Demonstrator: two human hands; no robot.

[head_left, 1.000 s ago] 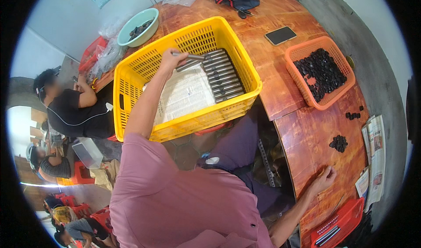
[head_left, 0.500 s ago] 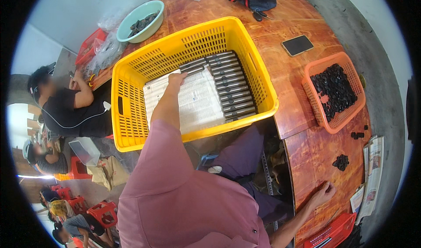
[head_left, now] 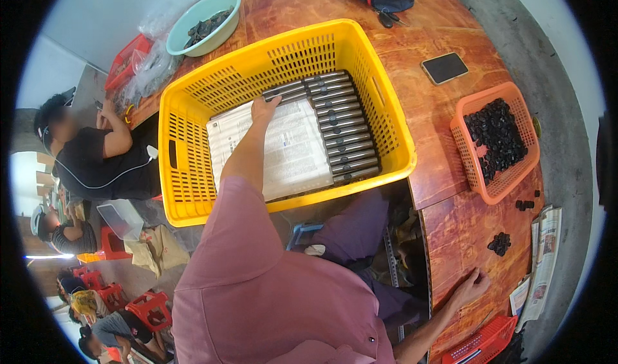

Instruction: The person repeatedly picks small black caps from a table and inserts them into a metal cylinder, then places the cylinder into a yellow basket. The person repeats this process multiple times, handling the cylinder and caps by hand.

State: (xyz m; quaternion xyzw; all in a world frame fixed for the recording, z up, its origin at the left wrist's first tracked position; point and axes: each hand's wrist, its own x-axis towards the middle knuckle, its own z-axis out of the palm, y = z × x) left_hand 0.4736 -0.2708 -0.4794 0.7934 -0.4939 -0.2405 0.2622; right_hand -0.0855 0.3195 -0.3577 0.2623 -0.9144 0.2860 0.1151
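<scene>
My left hand (head_left: 263,111) reaches into a yellow plastic basket (head_left: 168,190), its fingers closed around the left end of a dark metal rod (head_left: 293,96). The rod lies near the top of a row of similar metal rods (head_left: 344,123), each with a black piece around it. A newspaper sheet (head_left: 270,148) covers the left part of the row and hides what is under it. Away to the right, my right hand (head_left: 473,287) rests on the wooden table with its fingers curled together. Whatever they hold, if anything, is hidden.
An orange basket of small black parts (head_left: 499,135), a phone (head_left: 445,68) and a small black pile (head_left: 499,243) are on the table (head_left: 444,235). Folded newspapers (head_left: 541,261) and a red basket (head_left: 483,341) lie nearer right. A green basin (head_left: 206,26) stands far left; a co-worker (head_left: 90,158) sits left.
The rod at my left hand, which lay over the newspaper's upper edge, is now up alongside the other rods. The left hand has shifted slightly. My right hand stays on the table.
</scene>
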